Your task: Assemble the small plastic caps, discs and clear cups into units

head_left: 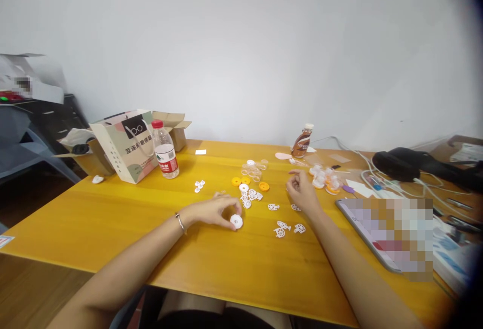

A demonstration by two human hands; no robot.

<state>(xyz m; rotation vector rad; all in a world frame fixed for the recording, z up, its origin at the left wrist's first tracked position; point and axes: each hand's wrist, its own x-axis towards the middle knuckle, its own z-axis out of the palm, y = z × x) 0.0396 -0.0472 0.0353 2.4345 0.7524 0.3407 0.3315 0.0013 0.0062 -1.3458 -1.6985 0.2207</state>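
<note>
My left hand (217, 211) pinches the edge of a white plastic disc (236, 222) with a hole in its centre, just at the tabletop. My right hand (301, 189) is further back on the right with curled fingers; whatever they may hold is hidden. Beneath its wrist, a white openwork piece (295, 208) is partly covered. Between the hands lies a pile of white openwork pieces (251, 195), with a single one (273, 208) beside it. Several more pieces (279, 232) lie nearer to me. Yellow discs (264, 187) and clear round cases (255, 173) are behind the pile.
Small white parts (199, 186) lie left of centre. A water bottle (166, 155), a paper bag (130, 155) and a cardboard box (177, 130) stand at the back left. On the right are a brown drink bottle (303, 141), assembled clear cases (325, 178), a tablet (368, 236) and cables (381, 168).
</note>
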